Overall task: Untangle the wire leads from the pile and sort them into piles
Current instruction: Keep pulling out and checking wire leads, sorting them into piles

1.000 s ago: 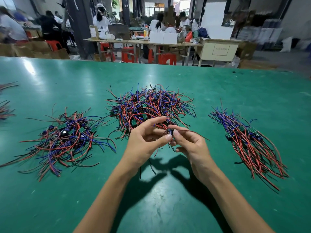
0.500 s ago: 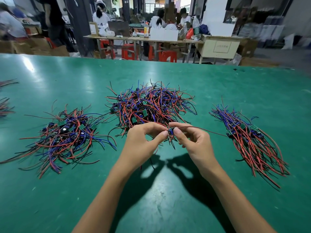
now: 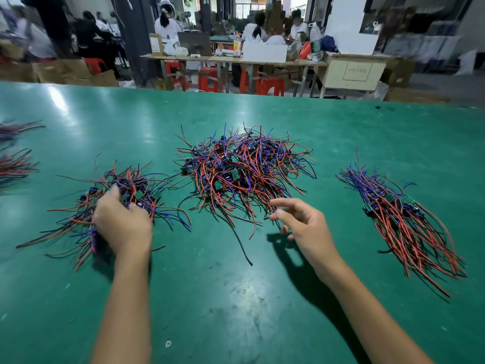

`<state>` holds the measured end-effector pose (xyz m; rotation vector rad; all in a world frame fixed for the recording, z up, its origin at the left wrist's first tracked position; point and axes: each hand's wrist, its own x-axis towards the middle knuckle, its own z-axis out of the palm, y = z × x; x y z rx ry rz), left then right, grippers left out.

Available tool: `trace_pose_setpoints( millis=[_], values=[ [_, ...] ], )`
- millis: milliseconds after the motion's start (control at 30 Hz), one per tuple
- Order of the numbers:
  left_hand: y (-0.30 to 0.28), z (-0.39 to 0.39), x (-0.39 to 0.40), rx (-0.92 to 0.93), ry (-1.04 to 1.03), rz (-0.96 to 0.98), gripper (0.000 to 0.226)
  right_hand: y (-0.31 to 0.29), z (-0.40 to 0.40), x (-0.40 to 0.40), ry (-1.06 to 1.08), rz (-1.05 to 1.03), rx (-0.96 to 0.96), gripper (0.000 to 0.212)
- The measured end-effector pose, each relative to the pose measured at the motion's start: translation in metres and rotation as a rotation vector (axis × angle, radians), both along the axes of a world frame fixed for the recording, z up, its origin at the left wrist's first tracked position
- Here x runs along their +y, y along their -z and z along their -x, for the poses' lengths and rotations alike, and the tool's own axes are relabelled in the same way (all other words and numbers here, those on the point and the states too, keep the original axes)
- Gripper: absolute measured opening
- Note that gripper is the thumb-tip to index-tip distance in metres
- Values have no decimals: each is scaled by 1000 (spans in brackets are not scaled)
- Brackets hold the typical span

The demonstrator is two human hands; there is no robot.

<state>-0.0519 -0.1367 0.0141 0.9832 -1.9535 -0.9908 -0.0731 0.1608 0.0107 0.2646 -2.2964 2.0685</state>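
Observation:
A tangled central pile of red, blue and black wire leads [image 3: 244, 169] with small green boards lies mid-table. A looser left pile [image 3: 136, 185] and a straighter, aligned right pile [image 3: 401, 222] flank it. My left hand [image 3: 123, 227] is down on the left pile, back toward me and thumb raised. Its fingers are hidden among the wires, so I cannot see whether they hold a lead. My right hand [image 3: 304, 224] hovers at the near right edge of the central pile, fingers loosely spread, holding nothing.
The green table [image 3: 236, 311] stretches wide in front of me. More wire bundles [image 3: 13, 164] lie at the far left edge. Beyond the table's far edge are workbenches, red stools, boxes and seated people.
Both hands were together pinching one lead in front of the central pile. My left hand has swung left onto the left pile, and my right hand has let go and opened.

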Motion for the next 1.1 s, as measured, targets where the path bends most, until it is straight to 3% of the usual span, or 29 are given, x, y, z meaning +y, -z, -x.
trace_pose_setpoints(
  millis=[67,133,233,300,400,500,633,700,800,900,1000,1100],
  values=[
    [3,1,8,-197,18,59,37,7,2,-2,1,-48,-38,23],
    [-1,5,23,-268,-28,129,37,14,2,-5,12,-131,-30,23],
    [-8,9,42,-77,-56,337,47,19,0,-8,6,-289,34,23],
    [-6,17,55,18,102,461,37,19,-1,-9,-7,-344,67,23],
    [4,32,71,-111,311,467,35,18,-2,-9,-5,-362,70,23],
    [11,39,76,-150,330,469,31,18,-3,-9,-2,-368,68,23],
    [3,35,77,-62,341,308,23,17,-1,-9,-1,-372,62,23],
    [-7,29,79,65,449,38,17,17,-2,-9,-4,-354,54,23],
    [-27,13,85,234,788,-387,12,15,-5,-9,-20,-249,44,24],
    [-33,2,94,230,1045,-393,13,6,-7,-14,-92,-21,-60,22],
    [-30,1,103,162,1228,-311,10,-5,-7,-19,-157,234,-290,41],
    [-26,-1,108,78,1370,-239,13,-9,-6,-15,-149,303,-366,41]
  ],
)
